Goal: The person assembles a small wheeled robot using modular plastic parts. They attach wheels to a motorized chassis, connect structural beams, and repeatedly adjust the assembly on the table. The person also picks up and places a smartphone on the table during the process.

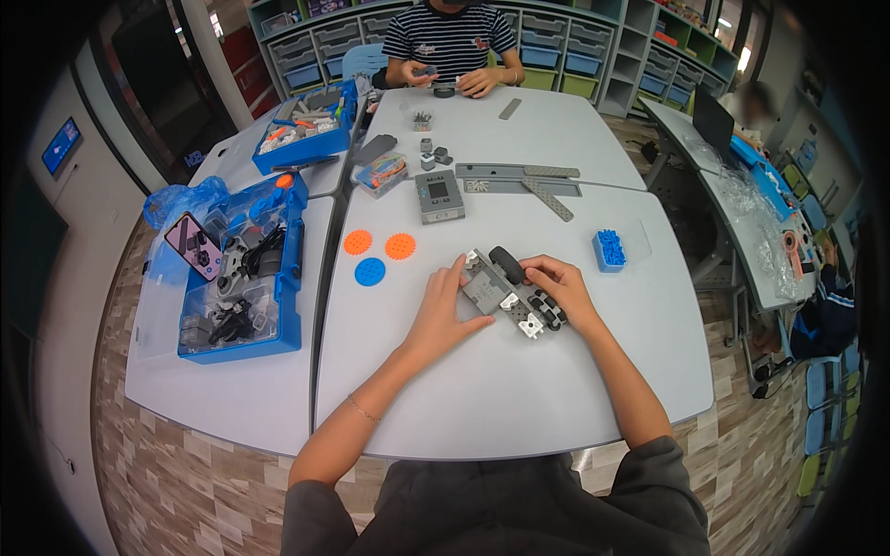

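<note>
A small grey-and-white wheeled model with black wheels lies on the white table in front of me. My left hand rests flat on the table with its fingers touching the model's left end. My right hand grips the model's right side, fingers curled over it near a black wheel. Two orange gears and a blue gear lie to the left of my hands.
A grey control block and long grey beams lie farther back. A small blue box of pegs sits at the right. An open blue parts case fills the left table. A person in a striped shirt works opposite.
</note>
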